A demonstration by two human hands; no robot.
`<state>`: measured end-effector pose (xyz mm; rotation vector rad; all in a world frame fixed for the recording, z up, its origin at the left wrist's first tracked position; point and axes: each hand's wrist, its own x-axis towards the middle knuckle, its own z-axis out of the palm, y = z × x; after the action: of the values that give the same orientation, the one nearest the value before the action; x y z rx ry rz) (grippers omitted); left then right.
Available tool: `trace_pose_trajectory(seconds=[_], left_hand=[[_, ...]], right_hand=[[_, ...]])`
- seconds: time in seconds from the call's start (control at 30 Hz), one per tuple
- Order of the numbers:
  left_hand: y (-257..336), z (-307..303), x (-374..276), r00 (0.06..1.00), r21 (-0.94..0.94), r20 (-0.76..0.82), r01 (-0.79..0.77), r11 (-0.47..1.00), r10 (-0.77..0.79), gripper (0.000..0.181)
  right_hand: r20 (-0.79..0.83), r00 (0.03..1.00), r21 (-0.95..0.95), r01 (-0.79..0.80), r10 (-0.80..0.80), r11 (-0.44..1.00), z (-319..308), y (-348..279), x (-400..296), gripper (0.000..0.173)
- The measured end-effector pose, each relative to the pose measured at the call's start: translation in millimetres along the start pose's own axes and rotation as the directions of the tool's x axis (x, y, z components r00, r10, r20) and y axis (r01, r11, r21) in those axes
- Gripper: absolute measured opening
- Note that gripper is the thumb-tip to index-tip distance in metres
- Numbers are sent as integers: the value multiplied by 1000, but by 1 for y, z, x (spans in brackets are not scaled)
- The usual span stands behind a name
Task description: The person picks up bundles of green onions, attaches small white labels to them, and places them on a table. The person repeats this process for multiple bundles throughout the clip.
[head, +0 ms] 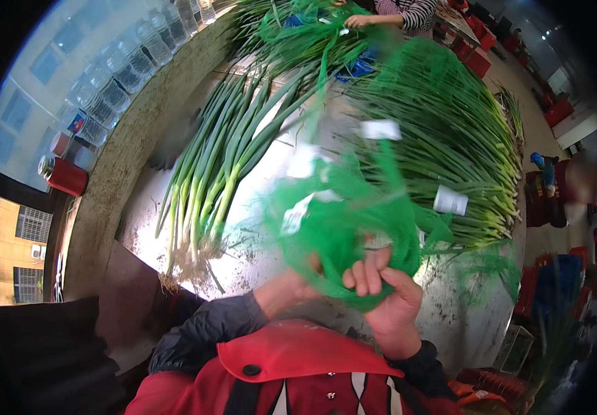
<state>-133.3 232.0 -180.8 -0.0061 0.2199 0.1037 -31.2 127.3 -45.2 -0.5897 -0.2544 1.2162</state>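
Blurred green mesh netting (340,223) with white labels is bunched in front of my chest. My right hand (389,295) grips its lower edge with curled fingers. My left hand (298,282) is at the netting's lower left, partly covered by it; its fingers are largely hidden. To the left, a loose bunch of green onions (220,171) lies on the metal table (257,218), its roots toward me. A large pile of green onions (443,135) lies on the right, with more green netting over its far end and a white label (451,201) on it.
Plastic bottles (132,62) and a red flask (64,175) line the ledge (137,109) at the left. Across the table, a co-worker's hand (359,21) holds green netting over more onions. Another person (558,192) is at the right, near red stools (578,257).
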Motion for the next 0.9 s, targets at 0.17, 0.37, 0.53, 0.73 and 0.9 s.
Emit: trace_pose_trajectory(seconds=[0.17, 0.37, 0.53, 0.73, 0.9], left_hand=[[20, 57, 7, 930, -9, 229, -292, 956, 286, 71], [81, 90, -28, 827, 185, 155, -562, 806, 541, 50], [104, 105, -59, 687, 454, 85, -671, 586, 721, 35], [145, 94, -68, 677, 717, 27, -526, 458, 736, 22], [202, 21, -66, 641, 798, -259, -279, 534, 723, 28]], right_hand=[[-27, 991, 148, 135, -133, 980, -32, -12, -59, 12], [-169, 946, 243, 313, -278, 918, -88, -31, -105, 24], [-40, 938, 246, 343, -344, 906, -119, -38, -106, 30], [-429, 874, 361, 397, -228, 844, -122, -14, -82, 27], [-498, 860, 378, 98, 113, 921, -151, 50, -62, 28]])
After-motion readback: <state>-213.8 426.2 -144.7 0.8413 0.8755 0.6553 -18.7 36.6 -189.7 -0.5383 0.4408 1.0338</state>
